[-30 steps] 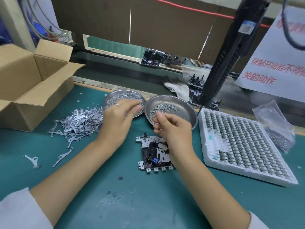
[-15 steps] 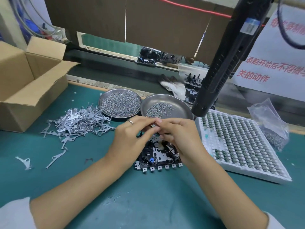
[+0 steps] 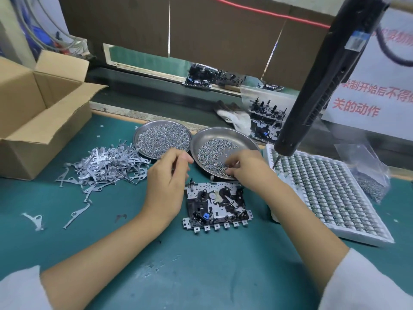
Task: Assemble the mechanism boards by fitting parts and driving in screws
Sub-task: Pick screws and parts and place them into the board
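Observation:
A mechanism board with black parts and a blue piece lies flat on the green mat. My left hand hovers just left of it, thumb pinched against curled fingertips on something tiny from the small-screw dish. My right hand reaches over the board's far edge into the second steel dish, fingertips pinching among the longer screws. A black electric screwdriver hangs at the right, its tip above the white tray.
A white tray of small parts lies right of the board, with a plastic bag beyond it. A pile of metal levers and an open cardboard box are on the left. Stacked boards and a glove lie on the belt behind.
A second ago my left hand was in the small-screw dish. Both hands then met over the board. Now they have parted, and my right hand has gone into the right dish.

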